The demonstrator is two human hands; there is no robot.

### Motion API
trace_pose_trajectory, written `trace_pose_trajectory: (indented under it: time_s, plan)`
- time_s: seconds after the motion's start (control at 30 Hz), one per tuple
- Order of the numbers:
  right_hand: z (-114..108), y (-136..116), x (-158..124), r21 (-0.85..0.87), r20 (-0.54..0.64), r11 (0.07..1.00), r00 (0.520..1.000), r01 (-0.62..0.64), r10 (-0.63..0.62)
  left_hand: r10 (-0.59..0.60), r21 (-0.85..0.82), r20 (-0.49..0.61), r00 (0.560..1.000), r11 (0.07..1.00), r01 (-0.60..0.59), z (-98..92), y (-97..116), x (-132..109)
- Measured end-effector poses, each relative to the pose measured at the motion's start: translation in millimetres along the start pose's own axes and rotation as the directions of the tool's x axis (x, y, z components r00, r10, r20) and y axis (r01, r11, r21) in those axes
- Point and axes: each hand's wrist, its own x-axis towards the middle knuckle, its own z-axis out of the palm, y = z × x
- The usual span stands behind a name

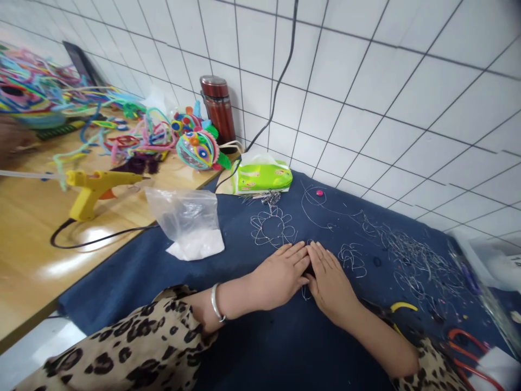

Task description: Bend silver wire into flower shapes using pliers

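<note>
My left hand [284, 274] lies palm down on the dark blue cloth [260, 331], its fingers stretched out. My right hand [331, 285] mirrors it, also flat, and the fingertips of the two meet. Bits of thin wire [306, 294] stick out from between and beneath them; most of that piece is hidden. Just beyond my left fingers is a flower-shaped wire ring [272, 227] with looped petals. Right of my right hand sits another looped wire piece [352, 259].
Loose wire scraps [423, 260] spread over the right side, near yellow-handled pliers [404, 307] and red-handled scissors [468, 342]. A plastic bag [191, 217], green tissue pack [260, 176], red flask [220, 111] and yellow glue gun [93, 187] stand left. Another person's blurred hand [14, 141] is far left.
</note>
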Motion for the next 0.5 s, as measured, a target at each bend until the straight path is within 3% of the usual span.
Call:
trace_pose_trajectory:
  time_s: [0.13, 0.23, 0.3, 0.37, 0.5]
  plan:
    - [-4, 2, 2, 0.013, 0.031, 1.0, 1.0, 0.004, -0.005, 0.008, -0.043, -0.052, 0.999, 0.999, -0.01, -24.4, -5, -4]
    - [-8, 4, 7, 0.008, 0.081, 1.0, 0.997, 0.01, -0.011, -0.084, -0.067, -0.142, 0.986, 0.995, 0.075, -46.3, -25, -9]
    - [-10, 5, 10, 0.006, 0.107, 1.0, 0.994, 0.011, -0.011, -0.245, -0.056, -0.241, 0.939, 0.969, 0.239, -56.6, -44, -12]
    - [-10, 6, 13, 0.002, 0.124, 1.0, 0.992, 0.009, -0.01, -0.388, -0.03, -0.256, 0.885, 0.919, 0.394, -60.4, -63, -15]
    - [-10, 6, 14, -0.009, 0.131, 1.0, 0.991, 0.005, -0.004, -0.523, 0.005, -0.243, 0.817, 0.841, 0.54, -51.2, -94, -13]
